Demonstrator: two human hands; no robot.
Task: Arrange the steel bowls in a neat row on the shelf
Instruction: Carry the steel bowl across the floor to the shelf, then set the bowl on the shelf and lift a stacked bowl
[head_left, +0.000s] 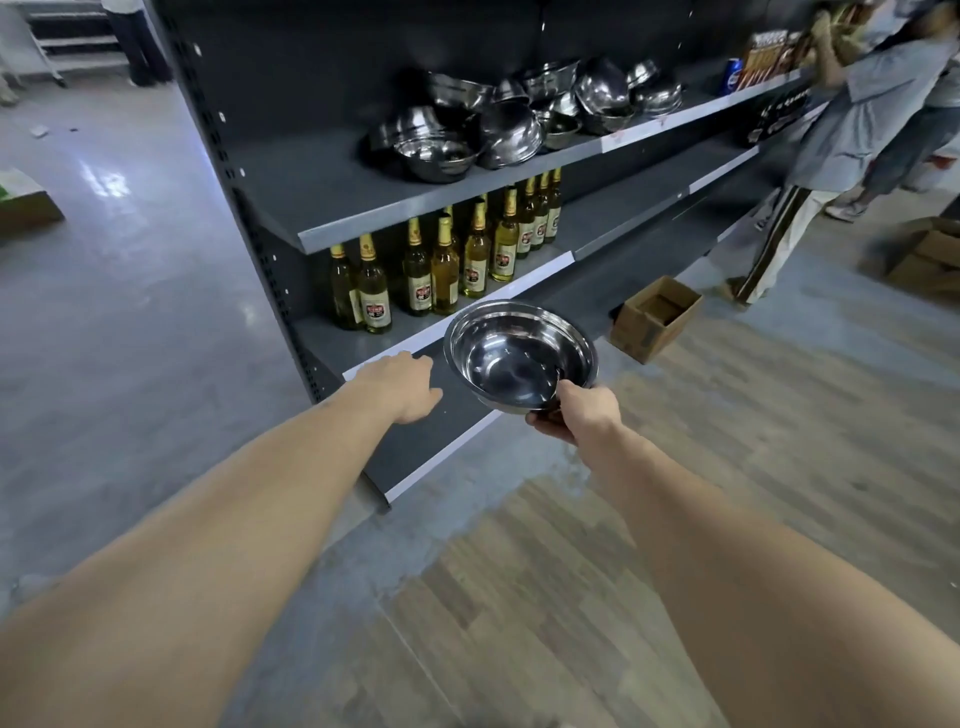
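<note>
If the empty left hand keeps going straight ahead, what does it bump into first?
Probably the bottles. The left hand points up and right over the shelf edge toward them, though depth is unclear.

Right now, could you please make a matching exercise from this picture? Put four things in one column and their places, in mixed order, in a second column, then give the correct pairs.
Things:
1. pile of steel bowls
2. glass bottles
3. single steel bowl
4. open cardboard box

Places:
A. on the floor at the foot of the shelving
B. held by its rim in the right hand
C. jumbled on the upper shelf
D. standing on the shelf below the bowls

Pairs: 1-C, 2-D, 3-B, 4-A
</note>
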